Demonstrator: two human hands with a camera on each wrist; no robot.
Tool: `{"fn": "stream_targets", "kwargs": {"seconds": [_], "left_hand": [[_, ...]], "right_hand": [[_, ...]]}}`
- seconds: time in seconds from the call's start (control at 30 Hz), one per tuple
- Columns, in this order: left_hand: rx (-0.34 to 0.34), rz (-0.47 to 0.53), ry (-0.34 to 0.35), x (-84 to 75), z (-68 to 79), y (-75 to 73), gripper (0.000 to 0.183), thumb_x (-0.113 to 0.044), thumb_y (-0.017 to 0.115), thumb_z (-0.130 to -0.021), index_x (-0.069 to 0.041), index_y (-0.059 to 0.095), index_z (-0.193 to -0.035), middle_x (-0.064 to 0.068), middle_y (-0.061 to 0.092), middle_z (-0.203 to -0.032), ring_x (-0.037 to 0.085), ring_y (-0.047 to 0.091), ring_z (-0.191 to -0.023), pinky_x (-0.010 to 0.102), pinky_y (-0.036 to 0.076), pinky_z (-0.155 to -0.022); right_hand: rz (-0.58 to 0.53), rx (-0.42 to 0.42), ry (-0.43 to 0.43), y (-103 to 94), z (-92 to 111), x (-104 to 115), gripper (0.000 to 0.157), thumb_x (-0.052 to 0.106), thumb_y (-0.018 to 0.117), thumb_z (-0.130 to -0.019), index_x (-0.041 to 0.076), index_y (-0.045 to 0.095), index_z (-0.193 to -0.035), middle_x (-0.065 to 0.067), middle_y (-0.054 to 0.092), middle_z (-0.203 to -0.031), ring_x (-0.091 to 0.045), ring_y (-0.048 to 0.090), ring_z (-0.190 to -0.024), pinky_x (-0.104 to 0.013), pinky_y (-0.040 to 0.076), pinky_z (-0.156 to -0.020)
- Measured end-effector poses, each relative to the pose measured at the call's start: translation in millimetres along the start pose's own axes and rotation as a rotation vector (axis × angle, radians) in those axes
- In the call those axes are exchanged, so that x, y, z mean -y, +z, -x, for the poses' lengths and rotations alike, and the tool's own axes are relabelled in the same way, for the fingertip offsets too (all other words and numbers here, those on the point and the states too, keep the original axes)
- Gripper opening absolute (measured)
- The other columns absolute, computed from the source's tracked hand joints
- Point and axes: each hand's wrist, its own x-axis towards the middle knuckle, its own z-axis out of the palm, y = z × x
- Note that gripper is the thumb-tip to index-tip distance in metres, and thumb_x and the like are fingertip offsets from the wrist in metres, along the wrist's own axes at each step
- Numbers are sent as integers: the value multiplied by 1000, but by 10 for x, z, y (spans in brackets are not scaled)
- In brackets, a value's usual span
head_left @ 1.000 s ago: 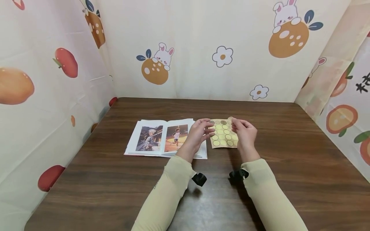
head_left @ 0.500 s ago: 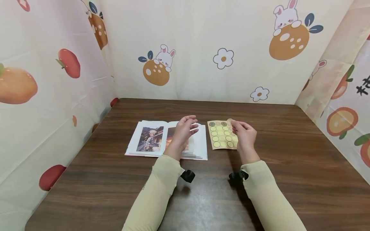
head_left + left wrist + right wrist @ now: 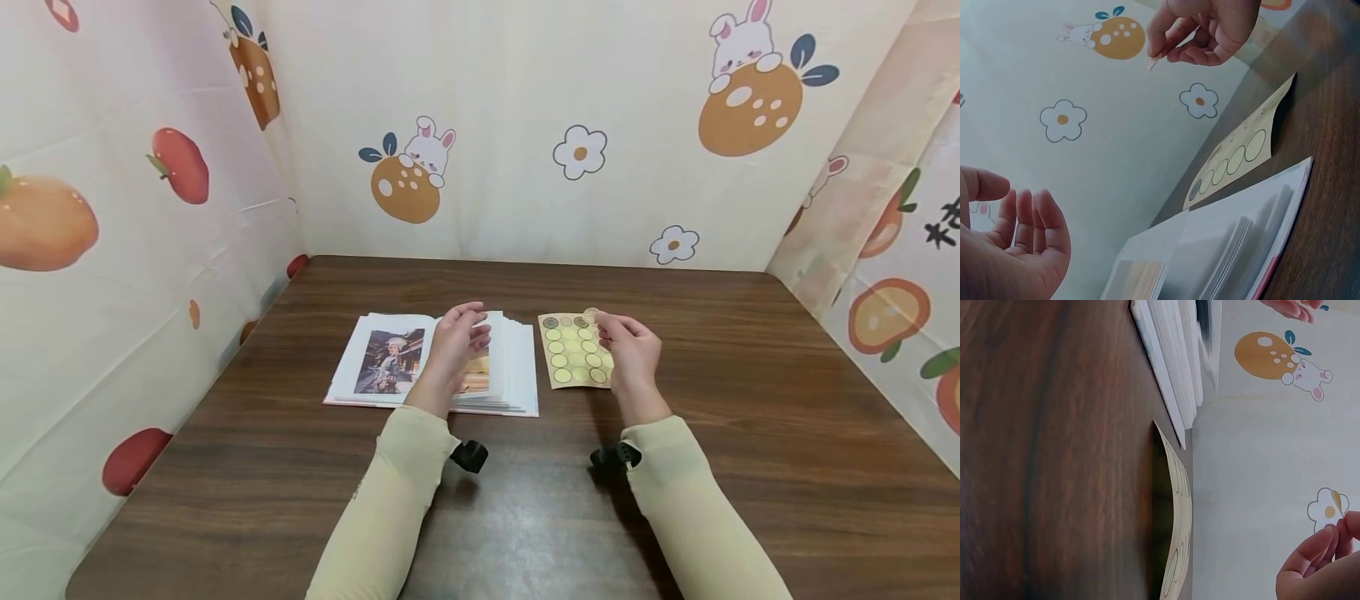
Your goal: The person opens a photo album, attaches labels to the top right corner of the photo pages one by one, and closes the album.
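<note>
My right hand (image 3: 632, 358) pinches a small round sticker (image 3: 1152, 63) between thumb and fingertip, raised above the table. Behind that hand lies a yellow sticker sheet (image 3: 576, 350) printed with rows of circles, its right side partly covered by the hand. My left hand (image 3: 448, 354) hovers over the right page of an open photo album (image 3: 519, 367), fingers loosely bent and holding nothing. A boy-like running figure's photo seen before is mostly hidden behind this hand; the left page's photo (image 3: 390, 362) shows a person in a silver headdress.
The brown wooden table (image 3: 540, 517) extends around the album and sheet. A patterned curtain (image 3: 510, 208) rises right behind its far edge, and more printed cloth hangs along both sides. A black wrist camera (image 3: 470, 456) sits under the left cuff.
My left hand has moved left from beside the sticker sheet to over the album's right page. My right hand, pinching the sticker, has shifted slightly left. The album's right-hand leaves now look more fanned.
</note>
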Motion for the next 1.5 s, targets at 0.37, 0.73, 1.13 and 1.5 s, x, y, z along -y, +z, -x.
{"fn": "stream_targets", "kwargs": {"seconds": [0.37,0.73,1.13,1.5], "left_hand": [[-40,24,14,-22,-13,-138,23,-6,47,-93,-2,52,-115,23,46,-123,19,54,-83,24,45,-69],[-98,31,12,-30,-22,-280,24,-7,45,-94,-2,51,-117,21,48,-121,19,56,-83,26,49,-73],[-140,-20,1,-68,-9,-396,26,-11,47,-94,-6,52,-119,20,50,-117,19,55,-83,34,44,-71],[-162,57,48,-62,-62,-475,25,-3,46,-92,1,49,-116,22,46,-119,23,53,-88,19,47,-66]], "right_hand": [[-25,26,15,91,47,-42,23,5,72,-78,11,64,-57,0,58,-57,-10,55,-56,-20,49,-55],[-12,58,3,218,105,-79,23,5,72,-79,13,65,-58,1,59,-57,-10,55,-56,-20,49,-56],[-38,78,8,325,167,-127,25,4,71,-78,15,64,-56,3,57,-56,-8,53,-55,-20,47,-55],[-22,90,8,366,207,-170,21,6,72,-78,13,65,-60,1,57,-61,-9,54,-59,-22,48,-58]]}}
